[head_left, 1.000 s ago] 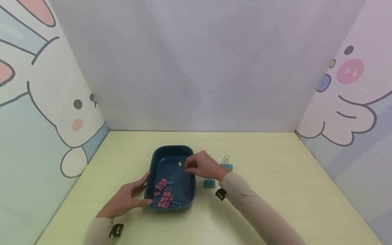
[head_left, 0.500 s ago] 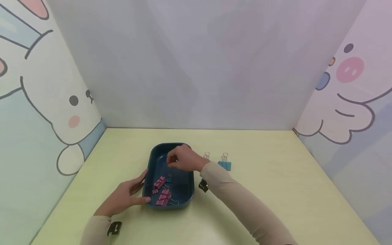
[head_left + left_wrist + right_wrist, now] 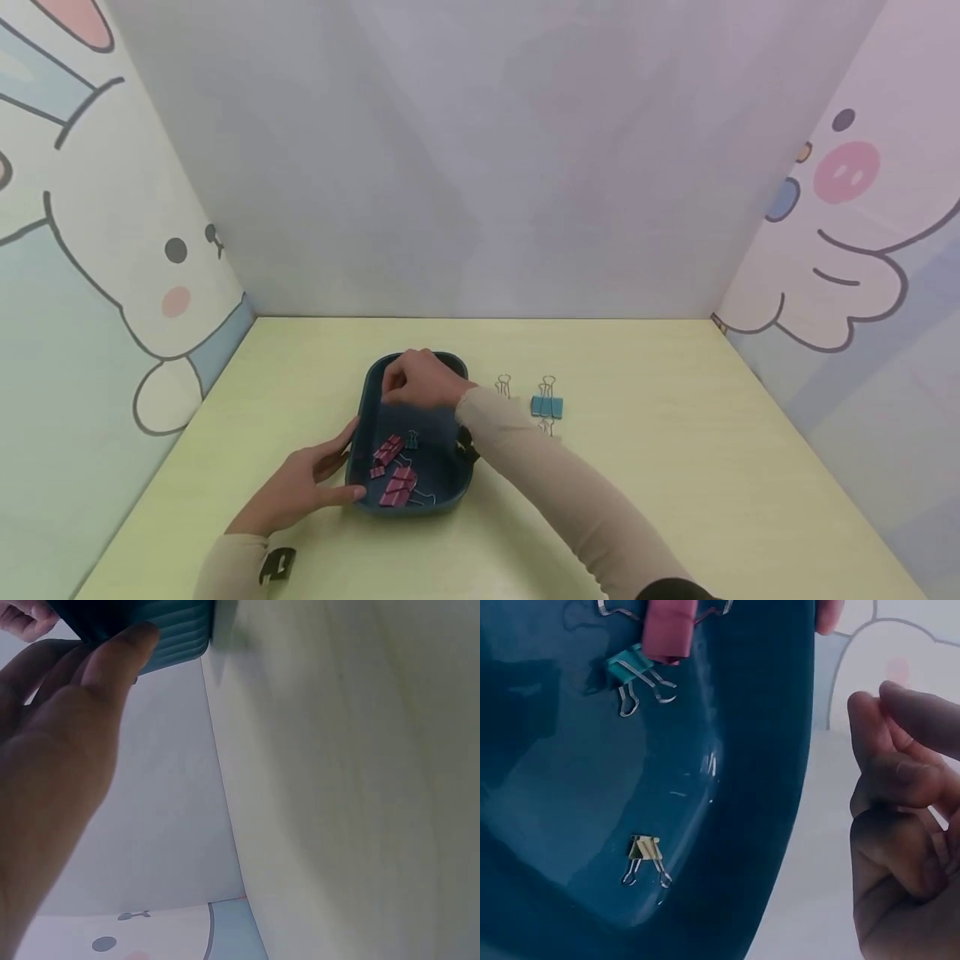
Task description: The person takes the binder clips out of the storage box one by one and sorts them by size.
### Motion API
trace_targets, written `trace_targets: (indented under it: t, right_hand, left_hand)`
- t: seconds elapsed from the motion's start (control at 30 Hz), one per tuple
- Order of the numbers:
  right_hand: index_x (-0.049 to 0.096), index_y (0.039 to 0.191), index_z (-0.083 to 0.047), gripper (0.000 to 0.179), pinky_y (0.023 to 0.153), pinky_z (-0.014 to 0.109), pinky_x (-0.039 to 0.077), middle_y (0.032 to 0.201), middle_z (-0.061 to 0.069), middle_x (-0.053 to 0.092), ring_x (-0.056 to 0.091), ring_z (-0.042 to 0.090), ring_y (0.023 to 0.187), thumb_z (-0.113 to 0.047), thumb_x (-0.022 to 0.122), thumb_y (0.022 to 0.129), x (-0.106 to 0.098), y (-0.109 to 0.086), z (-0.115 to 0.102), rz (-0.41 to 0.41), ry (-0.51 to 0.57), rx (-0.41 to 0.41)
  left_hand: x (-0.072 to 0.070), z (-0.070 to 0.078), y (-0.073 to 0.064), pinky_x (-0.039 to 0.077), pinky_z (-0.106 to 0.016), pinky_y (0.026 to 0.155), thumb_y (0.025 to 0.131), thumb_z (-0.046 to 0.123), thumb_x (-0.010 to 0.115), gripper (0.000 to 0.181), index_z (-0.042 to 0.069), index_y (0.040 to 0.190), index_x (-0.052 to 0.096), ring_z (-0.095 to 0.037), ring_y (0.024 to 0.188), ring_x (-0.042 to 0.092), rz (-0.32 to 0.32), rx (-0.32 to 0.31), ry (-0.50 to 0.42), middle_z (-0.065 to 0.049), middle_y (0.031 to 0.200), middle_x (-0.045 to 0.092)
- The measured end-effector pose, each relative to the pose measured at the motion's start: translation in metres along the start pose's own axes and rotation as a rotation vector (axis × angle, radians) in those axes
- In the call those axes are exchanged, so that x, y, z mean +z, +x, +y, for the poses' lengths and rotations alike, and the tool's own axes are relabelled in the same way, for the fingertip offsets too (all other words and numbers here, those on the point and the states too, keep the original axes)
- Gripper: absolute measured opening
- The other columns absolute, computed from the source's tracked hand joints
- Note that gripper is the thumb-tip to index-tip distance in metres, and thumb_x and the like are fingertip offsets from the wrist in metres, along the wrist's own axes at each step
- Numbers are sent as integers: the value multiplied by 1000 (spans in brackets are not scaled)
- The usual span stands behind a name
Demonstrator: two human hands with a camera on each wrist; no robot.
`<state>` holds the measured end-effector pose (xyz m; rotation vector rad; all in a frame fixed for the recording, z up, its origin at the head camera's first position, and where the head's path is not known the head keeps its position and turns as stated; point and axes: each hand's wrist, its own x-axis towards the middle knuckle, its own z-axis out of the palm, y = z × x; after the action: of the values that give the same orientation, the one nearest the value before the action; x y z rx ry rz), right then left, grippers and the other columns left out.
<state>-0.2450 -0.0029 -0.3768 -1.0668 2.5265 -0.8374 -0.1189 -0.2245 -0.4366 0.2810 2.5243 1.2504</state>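
My left hand (image 3: 296, 487) holds the left side of a dark blue tray (image 3: 468, 475), its thumb at the rim; the left wrist view shows the fingers on the tray's ribbed outer wall (image 3: 180, 630). Over the tray's far part is my right hand (image 3: 423, 379), fingers curled and thumb against index fingertip, nothing visible between them. Pink binder clips (image 3: 398, 486) and a small teal binder clip (image 3: 412, 440) lie in the tray's near half. A small yellow binder clip (image 3: 645, 849) lies on its floor in the right wrist view; the right hand hides it from the head view.
Right of the tray, a light blue binder clip (image 3: 547, 407) stands on the pale table (image 3: 637, 433), its wire handles up. More clip handles (image 3: 503, 383) show beside it, partly behind the right sleeve (image 3: 555, 475). Grey and cartoon-printed walls (image 3: 480, 167) enclose the table.
My right hand has moved left, from the tray's right rim to over its far part, covering the yellow clip in the head view. The left hand has kept its place at the tray.
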Motion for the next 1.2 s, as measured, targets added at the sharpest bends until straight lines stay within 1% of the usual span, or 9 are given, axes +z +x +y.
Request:
trace_targets:
  t: [0.1, 0.23, 0.37, 0.47, 0.53, 0.6, 0.7, 1.03, 1.2]
  right_hand:
    - [77, 86, -15, 9, 65, 14, 51, 84, -5, 74, 62, 3, 71, -19, 73, 93, 1, 3, -3, -24, -41, 30]
    - [76, 76, -17, 14, 61, 15, 49, 76, -8, 69, 58, 4, 67, -18, 76, 89, 6, 5, -8, -65, -88, 133]
    - [64, 61, -15, 30, 47, 20, 37, 58, -8, 51, 46, 7, 53, -15, 75, 88, 11, 7, -10, -66, -109, 273]
    - [60, 61, -15, 30, 44, 23, 34, 55, -5, 46, 42, 10, 50, -16, 73, 89, 14, 6, -11, -81, -167, 349]
    - [64, 66, -15, 25, 44, 24, 37, 58, -3, 50, 47, 11, 51, -16, 72, 89, 15, 4, -12, -93, -193, 380]
    - [70, 72, -15, 18, 47, 24, 43, 63, -2, 58, 54, 12, 55, -15, 73, 89, 17, 2, -12, -107, -195, 395]
    - [73, 74, -14, 16, 49, 24, 47, 66, 0, 61, 58, 14, 58, -12, 73, 89, 20, 0, -12, -126, -163, 414]
    - [70, 67, -16, 22, 49, 23, 47, 64, 0, 58, 55, 13, 57, -9, 73, 88, 30, 6, -9, -171, -202, 421]
    - [73, 66, -16, 23, 47, 24, 48, 60, 1, 59, 56, 14, 54, -10, 74, 89, 28, 7, -7, -149, -175, 413]
  left_hand:
    - [-1, 0, 0, 50, -39, 111, 87, 39, 77, 95, 20, 161, 21, -42, 144, 43, 5, 9, 1, -20, 165, 27]
    - [0, -2, 0, 51, -36, 110, 87, 39, 77, 94, 21, 161, 22, -41, 144, 43, 0, 12, 1, -20, 164, 28]
    - [0, -1, 0, 51, -36, 110, 87, 40, 77, 94, 20, 161, 23, -41, 144, 44, 8, 14, 14, -20, 164, 29]
    - [0, -1, 1, 50, -38, 111, 87, 40, 77, 94, 20, 161, 23, -41, 143, 45, 16, 17, 25, -20, 164, 30]
    - [-1, 0, 1, 50, -39, 111, 87, 40, 77, 94, 20, 161, 23, -41, 144, 44, 15, 18, 26, -20, 164, 30]
    - [-1, 0, 1, 50, -38, 111, 87, 40, 77, 94, 19, 161, 23, -41, 143, 44, 13, 18, 27, -20, 163, 30]
    - [-1, 0, 0, 50, -37, 111, 87, 40, 77, 94, 18, 161, 23, -41, 143, 44, 12, 22, 27, -21, 163, 29]
    - [0, 0, -1, 50, -38, 111, 87, 41, 76, 94, 20, 161, 23, -41, 143, 45, 15, 19, 31, -20, 164, 29]
    - [0, 1, -2, 50, -39, 112, 87, 41, 76, 94, 19, 161, 23, -41, 143, 44, 16, 17, 35, -20, 164, 29]
